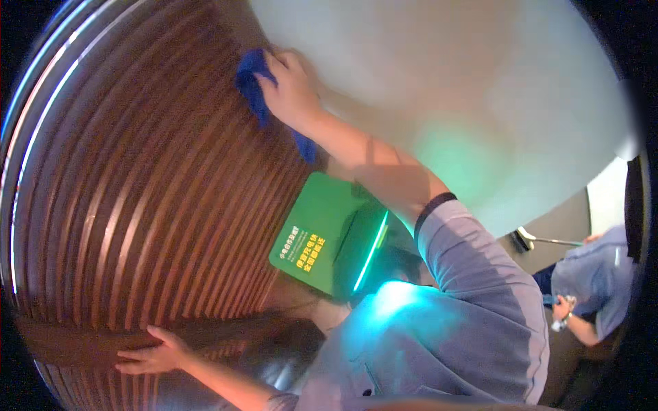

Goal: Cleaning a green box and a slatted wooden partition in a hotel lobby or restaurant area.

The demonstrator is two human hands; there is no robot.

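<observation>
My right hand (pixel 293 92) is raised and closed around a bunched blue cloth (pixel 255 85). A loose end of the cloth hangs down beside my wrist. The cloth lies at the upper end of a brown ribbed wall (pixel 137 198), beside a large pale surface (pixel 425 75); whether it touches both is hard to tell. At the lower left my left hand (pixel 159 354) is open with fingers spread, against a flat dark brown band (pixel 68 342) crossing the ribs. It holds nothing.
Between my arms stands a green panel (pixel 308 233) with printed lettering and a glowing green light strip (pixel 371 250). At the right edge another person (pixel 596 281) in a grey shirt is near a long-handled brush (pixel 526 237). Bright light strips (pixel 41 130) curve along the left edge.
</observation>
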